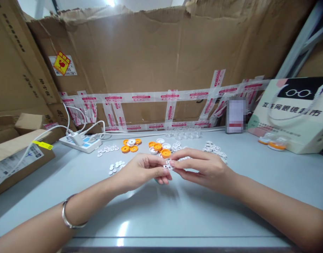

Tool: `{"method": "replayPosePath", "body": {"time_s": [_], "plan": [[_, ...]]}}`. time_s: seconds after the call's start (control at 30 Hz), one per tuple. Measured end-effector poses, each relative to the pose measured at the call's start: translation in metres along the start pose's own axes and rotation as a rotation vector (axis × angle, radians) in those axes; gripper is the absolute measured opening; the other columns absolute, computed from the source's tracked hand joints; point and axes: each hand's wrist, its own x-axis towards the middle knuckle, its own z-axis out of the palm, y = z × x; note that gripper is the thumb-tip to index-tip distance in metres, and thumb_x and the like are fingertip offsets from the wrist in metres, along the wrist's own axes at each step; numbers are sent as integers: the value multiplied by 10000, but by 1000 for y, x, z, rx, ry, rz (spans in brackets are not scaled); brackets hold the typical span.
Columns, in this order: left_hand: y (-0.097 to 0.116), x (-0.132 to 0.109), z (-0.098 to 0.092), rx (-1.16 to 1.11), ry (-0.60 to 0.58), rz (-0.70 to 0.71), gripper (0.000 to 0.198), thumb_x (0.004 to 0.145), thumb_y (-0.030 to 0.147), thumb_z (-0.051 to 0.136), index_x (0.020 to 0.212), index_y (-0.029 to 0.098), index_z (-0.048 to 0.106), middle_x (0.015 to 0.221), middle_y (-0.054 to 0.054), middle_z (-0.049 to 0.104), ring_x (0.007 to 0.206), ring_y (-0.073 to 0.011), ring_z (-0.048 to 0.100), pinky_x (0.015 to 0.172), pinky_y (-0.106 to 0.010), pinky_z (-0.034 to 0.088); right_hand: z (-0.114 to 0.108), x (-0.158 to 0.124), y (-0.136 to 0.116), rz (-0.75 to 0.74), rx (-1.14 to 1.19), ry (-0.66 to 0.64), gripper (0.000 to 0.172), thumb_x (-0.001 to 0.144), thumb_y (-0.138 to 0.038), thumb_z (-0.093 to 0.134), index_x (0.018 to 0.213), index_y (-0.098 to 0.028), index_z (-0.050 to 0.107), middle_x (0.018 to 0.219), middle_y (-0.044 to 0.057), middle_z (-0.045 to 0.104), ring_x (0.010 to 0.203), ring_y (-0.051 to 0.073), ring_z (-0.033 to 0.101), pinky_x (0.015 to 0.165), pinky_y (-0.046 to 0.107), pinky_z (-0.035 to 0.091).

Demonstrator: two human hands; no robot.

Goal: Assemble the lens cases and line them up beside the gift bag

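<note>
Between my two hands, above the middle of the table, is a small white plastic part [168, 166] with dark square holes. My left hand [147, 169] pinches its left side between thumb and fingers. The fingertips of my right hand [203, 168] close on its right side. Just behind lie orange and white round rings [165, 153], and more orange rings [126, 149] are to their left. White perforated pieces [215, 150] are heaped behind my right hand, which hides some of them. Small white round caps [116, 166] lie near my left wrist.
Clear cylindrical cups [184, 133] stand in a row at the back. A power strip [81, 141] with cables is at the left, by an open carton [21, 154]. On the right are a phone [235, 116], a paper bag [293, 116] and finished-looking orange-based pieces [277, 144]. Taped cardboard [151, 52] walls the back.
</note>
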Motion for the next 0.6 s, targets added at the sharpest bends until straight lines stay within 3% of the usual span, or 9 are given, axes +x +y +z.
{"method": "replayPosePath", "body": {"time_s": [0.13, 0.27, 0.47, 0.6], "plan": [[0, -4, 3, 320, 131, 148, 199, 812, 252, 512, 749, 127, 652, 660, -18, 638, 600, -86, 558, 596, -190, 453, 1, 2, 0, 1, 28, 20, 130, 792, -94, 548, 876, -175, 606, 847, 64, 644, 797, 115, 629, 694, 215, 543], [-1, -6, 2, 451, 146, 290, 236, 836, 229, 466, 705, 124, 632, 641, -13, 628, 576, -70, 547, 582, -167, 452, 1, 1, -3, -16, -38, 4, 120, 799, -93, 540, 877, -162, 599, 858, 72, 643, 809, 115, 621, 685, 208, 538], [-3, -9, 9, 291, 142, 230, 277, 834, 262, 456, 655, 112, 606, 589, -20, 605, 524, -74, 540, 538, -174, 474, -1, 0, -15, -112, -339, -93, 190, 862, -90, 419, 958, -125, 579, 888, 111, 670, 822, 168, 626, 707, 281, 539], [3, -1, 6, 336, 127, 197, 303, 844, 268, 436, 643, 117, 606, 577, -19, 612, 516, -79, 554, 528, -176, 479, 0, 2, -17, -193, -401, -102, 200, 871, -71, 378, 927, -104, 567, 789, 112, 675, 767, 183, 629, 669, 302, 532]]}}
